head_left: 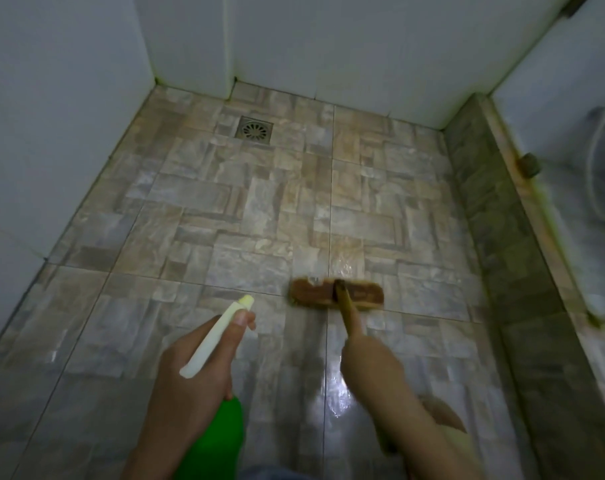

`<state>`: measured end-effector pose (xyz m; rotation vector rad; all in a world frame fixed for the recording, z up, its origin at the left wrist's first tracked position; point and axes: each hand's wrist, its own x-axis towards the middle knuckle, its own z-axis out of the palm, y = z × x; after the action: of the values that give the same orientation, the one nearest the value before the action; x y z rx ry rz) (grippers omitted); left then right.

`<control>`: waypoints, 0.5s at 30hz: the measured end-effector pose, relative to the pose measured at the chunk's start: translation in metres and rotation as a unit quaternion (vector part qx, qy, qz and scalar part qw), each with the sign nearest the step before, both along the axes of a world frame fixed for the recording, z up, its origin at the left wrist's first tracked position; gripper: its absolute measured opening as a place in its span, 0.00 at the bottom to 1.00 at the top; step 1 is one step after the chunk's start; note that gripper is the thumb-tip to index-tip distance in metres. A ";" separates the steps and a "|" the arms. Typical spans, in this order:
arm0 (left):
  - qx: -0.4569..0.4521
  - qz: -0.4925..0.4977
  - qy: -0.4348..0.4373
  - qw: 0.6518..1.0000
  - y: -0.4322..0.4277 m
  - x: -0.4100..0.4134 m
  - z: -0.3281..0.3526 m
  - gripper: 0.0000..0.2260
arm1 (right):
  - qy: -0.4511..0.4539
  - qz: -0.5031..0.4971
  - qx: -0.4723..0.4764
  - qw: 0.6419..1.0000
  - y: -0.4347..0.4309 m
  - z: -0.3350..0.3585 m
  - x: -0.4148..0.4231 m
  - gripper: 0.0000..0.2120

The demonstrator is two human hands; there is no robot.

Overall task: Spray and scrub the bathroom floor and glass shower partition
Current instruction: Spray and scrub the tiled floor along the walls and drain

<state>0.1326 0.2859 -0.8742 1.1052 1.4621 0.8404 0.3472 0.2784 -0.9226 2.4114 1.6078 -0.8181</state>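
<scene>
Left grip [197, 372] curled round green spray bottle [221, 434], pale nozzle aimed forward over the floor [225, 209]. Right grip [367, 358] clamped on handle of scrub brush [337, 294]; brush head flat on wet tiles, mid-floor, well short of drain [254, 129]. Glass partition [571, 133] stands at right above tiled kerb [495, 209].

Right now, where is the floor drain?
In the head view, the floor drain is set into the tiled floor at the far left, close to the back wall and well beyond the scrub brush.
</scene>
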 end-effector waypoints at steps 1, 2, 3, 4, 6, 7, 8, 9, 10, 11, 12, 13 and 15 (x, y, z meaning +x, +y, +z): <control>0.011 -0.008 -0.006 1.000 0.002 0.004 -0.002 0.14 | -0.004 -0.005 0.003 1.000 0.022 -0.003 0.007 0.42; 0.011 -0.015 -0.007 1.000 0.005 0.008 -0.002 0.13 | -0.007 -0.020 0.014 1.000 0.049 -0.006 0.012 0.40; 0.018 -0.018 -0.009 1.000 0.006 0.013 -0.004 0.12 | 0.008 -0.025 0.025 0.999 0.080 -0.008 0.021 0.38; 0.027 -0.016 -0.006 0.999 0.008 0.017 -0.004 0.11 | 0.032 -0.027 0.026 0.999 0.107 -0.004 0.028 0.39; 0.032 -0.020 -0.015 0.999 0.011 0.024 -0.002 0.11 | 0.038 -0.024 0.005 0.999 0.113 0.005 0.038 0.40; 0.030 -0.025 -0.018 0.999 0.014 0.028 -0.001 0.12 | 0.033 -0.026 0.005 0.999 0.095 0.006 0.041 0.40; 0.029 -0.027 -0.021 0.999 0.015 0.032 0.000 0.14 | 0.025 -0.025 0.011 0.999 0.069 0.007 0.042 0.41; 0.026 -0.029 -0.018 0.999 0.017 0.036 0.001 0.17 | 0.024 -0.034 0.017 0.999 0.041 0.007 0.042 0.43; 0.025 -0.030 -0.019 0.999 0.020 0.039 0.002 0.19 | 0.018 -0.045 0.012 0.999 0.019 0.009 0.037 0.44; 0.028 -0.030 -0.020 0.999 0.021 0.042 0.002 0.18 | 0.009 -0.048 0.010 0.999 0.015 0.007 0.036 0.44; 0.032 -0.027 -0.020 0.999 0.022 0.044 0.000 0.16 | 0.003 -0.046 0.018 0.999 0.024 0.001 0.040 0.43; 0.033 -0.026 -0.017 0.999 0.022 0.046 0.000 0.14 | -0.004 -0.044 0.026 0.999 0.044 -0.002 0.047 0.41; 0.037 -0.020 -0.015 0.999 0.021 0.048 0.001 0.13 | -0.004 -0.043 0.026 0.999 0.099 -0.005 0.068 0.34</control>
<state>0.1804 0.3073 -0.8734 1.1681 1.3888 0.8869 0.4152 0.3776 -0.9277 2.5317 1.5511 -0.7889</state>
